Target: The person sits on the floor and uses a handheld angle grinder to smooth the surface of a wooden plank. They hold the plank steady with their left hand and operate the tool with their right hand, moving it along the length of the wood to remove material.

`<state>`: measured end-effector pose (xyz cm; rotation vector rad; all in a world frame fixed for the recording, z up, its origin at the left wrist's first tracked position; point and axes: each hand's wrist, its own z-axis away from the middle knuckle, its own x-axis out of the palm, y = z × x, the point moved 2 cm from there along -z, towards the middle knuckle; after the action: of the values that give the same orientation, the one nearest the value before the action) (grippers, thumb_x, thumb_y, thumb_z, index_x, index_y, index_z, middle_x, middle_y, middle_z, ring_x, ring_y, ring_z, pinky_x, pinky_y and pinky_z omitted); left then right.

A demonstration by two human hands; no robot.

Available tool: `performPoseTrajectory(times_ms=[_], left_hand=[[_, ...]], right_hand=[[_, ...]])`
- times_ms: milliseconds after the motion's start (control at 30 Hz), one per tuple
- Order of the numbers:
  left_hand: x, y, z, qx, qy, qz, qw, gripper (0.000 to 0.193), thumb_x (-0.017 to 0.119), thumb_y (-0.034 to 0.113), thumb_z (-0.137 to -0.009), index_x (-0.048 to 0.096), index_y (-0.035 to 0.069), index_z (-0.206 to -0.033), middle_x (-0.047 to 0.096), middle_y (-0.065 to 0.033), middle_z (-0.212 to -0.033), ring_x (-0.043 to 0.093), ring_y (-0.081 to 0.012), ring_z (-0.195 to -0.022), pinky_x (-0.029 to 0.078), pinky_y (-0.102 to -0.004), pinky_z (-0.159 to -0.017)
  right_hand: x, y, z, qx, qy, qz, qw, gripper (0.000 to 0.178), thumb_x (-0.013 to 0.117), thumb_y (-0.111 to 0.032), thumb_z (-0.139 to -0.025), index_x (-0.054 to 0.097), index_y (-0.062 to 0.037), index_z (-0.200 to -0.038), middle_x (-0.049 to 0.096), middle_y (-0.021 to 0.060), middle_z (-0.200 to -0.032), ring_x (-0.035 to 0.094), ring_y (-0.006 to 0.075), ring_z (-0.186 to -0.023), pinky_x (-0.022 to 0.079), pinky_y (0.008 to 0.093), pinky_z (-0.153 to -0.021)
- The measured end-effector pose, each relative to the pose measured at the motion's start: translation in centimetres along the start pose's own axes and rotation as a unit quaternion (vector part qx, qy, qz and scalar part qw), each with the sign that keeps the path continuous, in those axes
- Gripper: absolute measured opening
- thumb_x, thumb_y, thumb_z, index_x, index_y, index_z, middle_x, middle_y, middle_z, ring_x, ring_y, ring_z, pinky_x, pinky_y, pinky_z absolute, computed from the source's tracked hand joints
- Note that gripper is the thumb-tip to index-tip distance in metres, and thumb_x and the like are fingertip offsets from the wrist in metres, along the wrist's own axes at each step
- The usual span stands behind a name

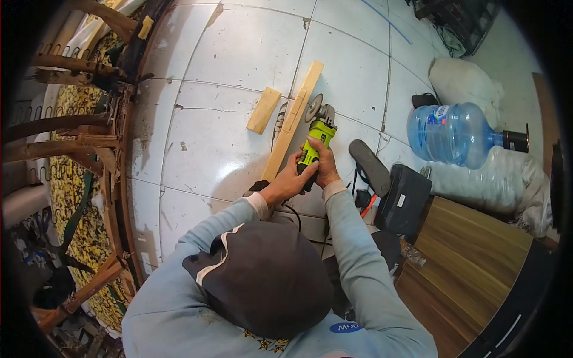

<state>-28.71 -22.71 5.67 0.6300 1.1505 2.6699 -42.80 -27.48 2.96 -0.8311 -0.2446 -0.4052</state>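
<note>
Tiled floor (250, 48) open at upper centre and left of centre, passable on the left of the short wood block (264, 111). Long wood strip (291, 122) cuts diagonally through mid-frame, angle grinder (311, 146) hard by its right edge, gap tight or nil. Right side obstructed by grey oblong piece (369, 167), black case (404, 200), blue water jug (450, 136); left edge by wooden frame (59, 147).
</note>
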Motion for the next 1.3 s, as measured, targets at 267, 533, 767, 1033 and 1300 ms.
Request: performPoseTrajectory(times_ms=[267, 533, 767, 1033, 1300], left_hand=[[-1.4, -1.7, -2.2, 0.094, 0.106, -0.108, 0.984, 0.094, 0.069, 0.054, -0.100, 0.026, -0.006, -0.159, 0.068, -0.0213, -0.118, 0.070, -0.0203, -0.080, 0.057, -0.0329, -0.063], [-1.9, -1.2, -2.4, 0.088, 0.090, -0.082, 0.989, 0.096, 0.065, 0.059, -0.099, 0.029, -0.010, -0.155, 0.058, -0.0354, -0.139, 0.063, -0.0420, -0.127, 0.050, -0.0433, -0.107], [-2.4, -1.1, -2.5, 0.078, 0.085, -0.061, 0.991, 0.098, 0.065, 0.061, -0.099, 0.029, -0.011, -0.155, 0.058, -0.0353, -0.139, 0.063, -0.0417, -0.128, 0.050, -0.0428, -0.107], [-2.6, -2.0, -3.0, 0.095, 0.099, -0.076, 0.988, 0.097, 0.066, 0.061, -0.099, 0.030, -0.009, -0.156, 0.057, -0.0319, -0.141, 0.063, -0.0377, -0.127, 0.051, -0.0415, -0.105], [-2.5, -2.3, -3.1, 0.104, 0.104, -0.080, 0.986, 0.092, 0.068, 0.056, -0.100, 0.033, -0.008, -0.156, 0.057, -0.0280, -0.143, 0.061, -0.0326, -0.129, 0.051, -0.0393, -0.106]], right_hand=[[0.4, 1.0, -2.2, 0.032, 0.021, -0.026, 0.999, 0.036, 0.081, -0.031, -0.089, 0.065, -0.0034, -0.106, 0.070, 0.0077, -0.088, 0.070, 0.0191, -0.070, 0.061, 0.0334, -0.065], [0.9, 0.8, -2.6, 0.026, 0.022, -0.018, 0.999, 0.032, 0.078, -0.030, -0.091, 0.066, -0.0043, -0.105, 0.070, 0.0064, -0.089, 0.069, 0.0173, -0.072, 0.058, 0.0316, -0.067], [1.3, 0.8, -3.2, 0.019, 0.017, -0.009, 1.000, 0.031, 0.078, -0.029, -0.091, 0.065, -0.0051, -0.106, 0.069, 0.0057, -0.088, 0.068, 0.0170, -0.071, 0.058, 0.0313, -0.067], [1.4, 0.9, -3.2, 0.018, 0.020, -0.001, 1.000, 0.030, 0.078, -0.028, -0.092, 0.064, -0.0060, -0.106, 0.068, 0.0059, -0.088, 0.068, 0.0175, -0.072, 0.059, 0.0314, -0.067], [1.0, 1.0, -3.4, 0.025, 0.020, 0.001, 0.999, 0.032, 0.077, -0.029, -0.092, 0.063, -0.0057, -0.109, 0.068, 0.0066, -0.089, 0.069, 0.0185, -0.073, 0.060, 0.0325, -0.068]])
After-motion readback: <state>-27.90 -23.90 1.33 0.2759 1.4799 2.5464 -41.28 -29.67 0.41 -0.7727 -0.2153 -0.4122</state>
